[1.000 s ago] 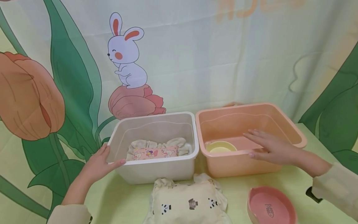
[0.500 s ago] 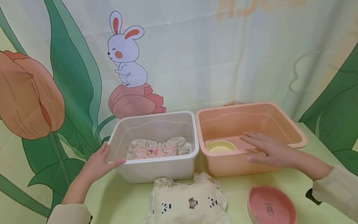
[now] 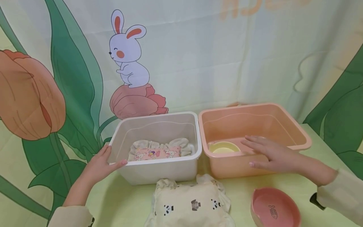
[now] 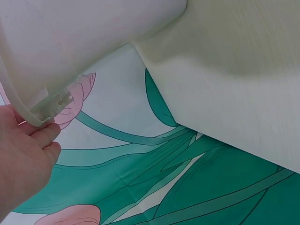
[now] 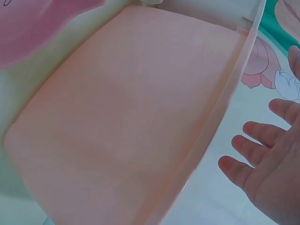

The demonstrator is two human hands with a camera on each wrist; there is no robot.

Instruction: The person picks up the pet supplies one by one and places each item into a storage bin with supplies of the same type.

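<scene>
Backdrop: rabbit-and-tulip curtain (image 3: 130, 63) is hanging behind your pale green table (image 3: 309, 183).
Left hand: your left hand (image 3: 99, 167) is gripping the near left corner of the white bin (image 3: 158, 170), thumb along the front wall, fingers (image 4: 44, 136) curling under the rim.
White bin: a frilled floral pillow (image 3: 157, 151) is lying inside it.
Right hand: your right hand (image 3: 275, 154) is hovering flat over the near rim of the peach bin (image 3: 227, 167), fingers (image 5: 251, 133) stretching out, grasping nothing.
Peach bin: a yellow bowl (image 3: 224, 147) is sitting inside, just left of your fingertips.
Near edge: a panda-print pillow (image 3: 193, 205) and a pink bowl (image 3: 275, 211) are lying on the table.
</scene>
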